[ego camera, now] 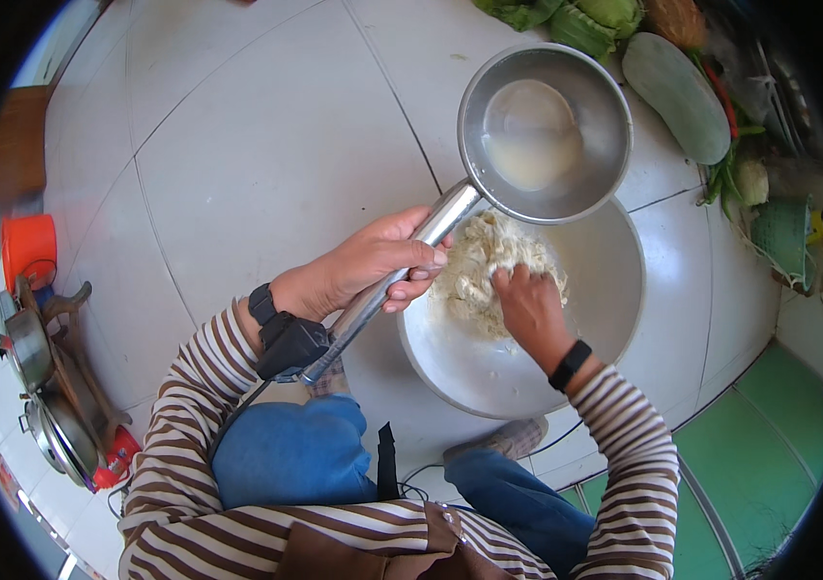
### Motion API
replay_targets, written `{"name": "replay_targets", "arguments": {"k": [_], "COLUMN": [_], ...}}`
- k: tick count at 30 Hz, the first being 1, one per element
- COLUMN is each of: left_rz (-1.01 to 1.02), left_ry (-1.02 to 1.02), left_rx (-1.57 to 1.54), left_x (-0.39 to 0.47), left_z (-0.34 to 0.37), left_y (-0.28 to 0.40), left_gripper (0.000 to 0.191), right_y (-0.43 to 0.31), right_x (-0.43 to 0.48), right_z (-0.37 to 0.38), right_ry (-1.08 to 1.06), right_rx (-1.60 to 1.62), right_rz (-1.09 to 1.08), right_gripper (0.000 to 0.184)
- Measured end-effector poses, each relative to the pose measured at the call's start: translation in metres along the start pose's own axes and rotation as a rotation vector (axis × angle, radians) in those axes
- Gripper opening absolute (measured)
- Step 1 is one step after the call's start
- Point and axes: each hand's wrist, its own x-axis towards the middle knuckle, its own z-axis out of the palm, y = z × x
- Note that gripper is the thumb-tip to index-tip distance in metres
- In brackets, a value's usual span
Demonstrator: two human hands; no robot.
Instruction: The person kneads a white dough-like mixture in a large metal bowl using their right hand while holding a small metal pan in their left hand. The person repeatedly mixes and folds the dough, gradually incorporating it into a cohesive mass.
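Observation:
My left hand point(389, 264) is wrapped around the tubular metal handle of a large ladle point(473, 156). Some cloudy, whitish liquid point(534, 148) lies in the bottom of its bowl, which is held above the far rim of a wide metal basin point(603, 290). Inside the basin is a shaggy mass of flour dough point(480, 286), partly covered by the ladle. My right hand point(531, 301) reaches into the basin with its curled fingers in the dough; the fingertips are hidden, so I cannot see how much they grip.
White floor tiles point(273, 130) surround the basin. At the far right lie a winter melon point(676, 98), cabbages point(585, 25), green peppers point(726, 177) and a green basket point(781, 235). Metal pots point(56, 428) and an orange-red container point(28, 243) stand at the left. My knees flank the basin's near side.

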Motion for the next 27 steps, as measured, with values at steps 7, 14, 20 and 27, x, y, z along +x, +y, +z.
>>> {"name": "replay_targets", "arguments": {"k": [7,14,20,27], "left_rz": [0.015,0.033,0.071,0.066], "left_ry": [-0.053,-0.015,-0.003,0.006], "left_rx": [0.025,0.034,-0.007,-0.023], "left_x": [-0.009,-0.008,-0.008,-0.009], "left_z": [0.002,-0.002,-0.005,-0.009], "left_y": [-0.004,0.000,0.003,0.002], "left_gripper": [0.023,0.023,0.023,0.022], "right_y": [0.020,0.019,0.012,0.027], "right_x": [0.005,-0.033,-0.017,-0.019], "right_z": [-0.017,-0.078,-0.092,-0.074], "right_ry": [-0.057,-0.046,0.029,0.113], "right_rx": [0.341,0.195,0.149,0.308], "right_rz": [0.118,0.056,0.048,0.128], "right_gripper": [0.041,0.020,0.030,0.043]}}
